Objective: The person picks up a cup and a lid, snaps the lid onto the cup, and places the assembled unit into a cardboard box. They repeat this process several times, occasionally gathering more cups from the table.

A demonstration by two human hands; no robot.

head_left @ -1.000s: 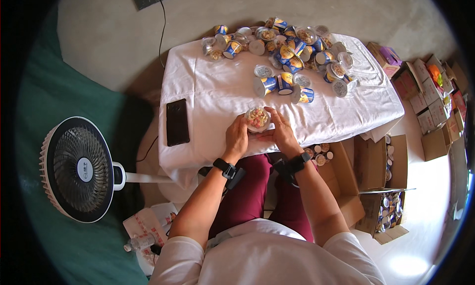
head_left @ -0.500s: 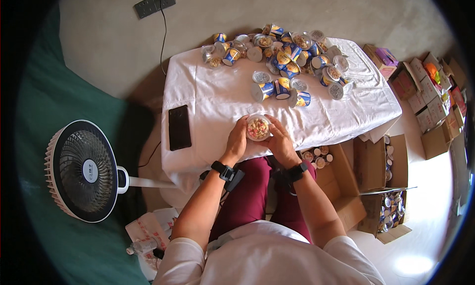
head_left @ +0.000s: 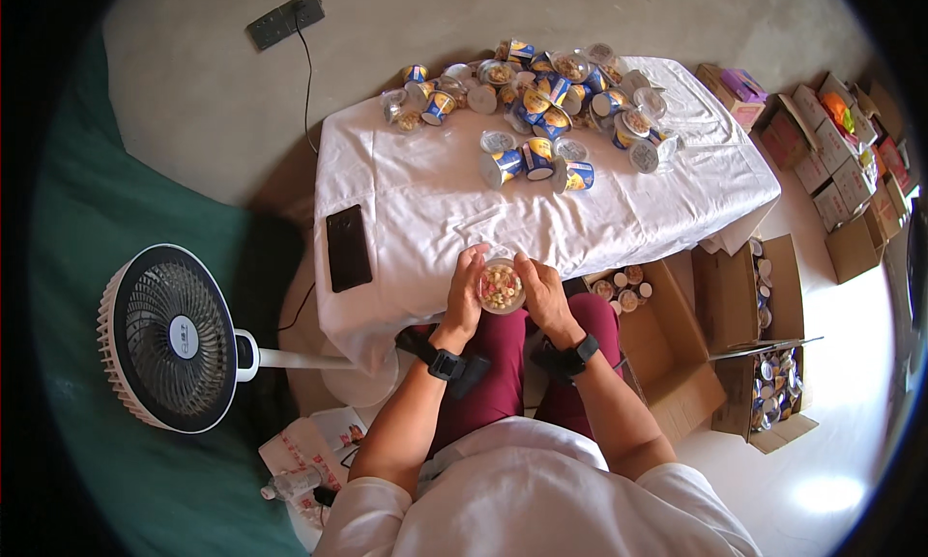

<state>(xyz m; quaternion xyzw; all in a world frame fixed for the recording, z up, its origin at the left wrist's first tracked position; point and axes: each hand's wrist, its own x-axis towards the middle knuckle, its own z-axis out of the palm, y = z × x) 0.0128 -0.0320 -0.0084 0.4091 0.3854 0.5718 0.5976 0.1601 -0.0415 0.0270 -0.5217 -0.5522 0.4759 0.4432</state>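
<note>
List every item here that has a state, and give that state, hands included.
Left hand: closed on the cup's left side
Right hand: closed on the cup's right side
Cup: held, filled, contents visible through its clear top
Table cups: heaped loosely, at various tilts
Phone: lying flat, dark
Box: open, partly filled
Fan: spinning or not, cannot tell

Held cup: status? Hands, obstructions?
Left hand and right hand hold round cup between them. Small pieces visible inside. No visible obstruction; other cups farther back on tablecloth.

Pink/cream cup mix [head_left: 502,286], blu/yel tubs [head_left: 537,158]; wht cloth [head_left: 425,195]
</note>
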